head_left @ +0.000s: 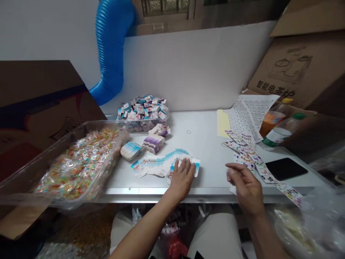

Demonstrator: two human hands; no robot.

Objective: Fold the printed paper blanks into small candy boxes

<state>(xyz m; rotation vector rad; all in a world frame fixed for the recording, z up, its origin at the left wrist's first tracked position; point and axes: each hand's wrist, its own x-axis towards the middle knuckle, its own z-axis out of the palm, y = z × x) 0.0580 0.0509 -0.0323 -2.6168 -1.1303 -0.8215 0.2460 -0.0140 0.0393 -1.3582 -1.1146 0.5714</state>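
My left hand [182,177] lies with fingers spread on the right end of a fanned row of flat blue-and-white printed cards [153,164]. Over the table's front edge, to the right, my right hand [244,183] is closed, fingertips near the thumb; what it may hold is too hidden to name. Behind the row sit a blue-striped stack [131,150] and a purple-and-white stack [153,143]. Strips of printed stickers [250,153] run along the right of my right hand.
An open tub of small bagged colourful pieces [81,162] stands left; a tub of small boxes [145,111] stands behind. Bottles [281,131], a black phone [286,169] and a carton [299,68] are right. A blue hose [111,46] hangs at the wall.
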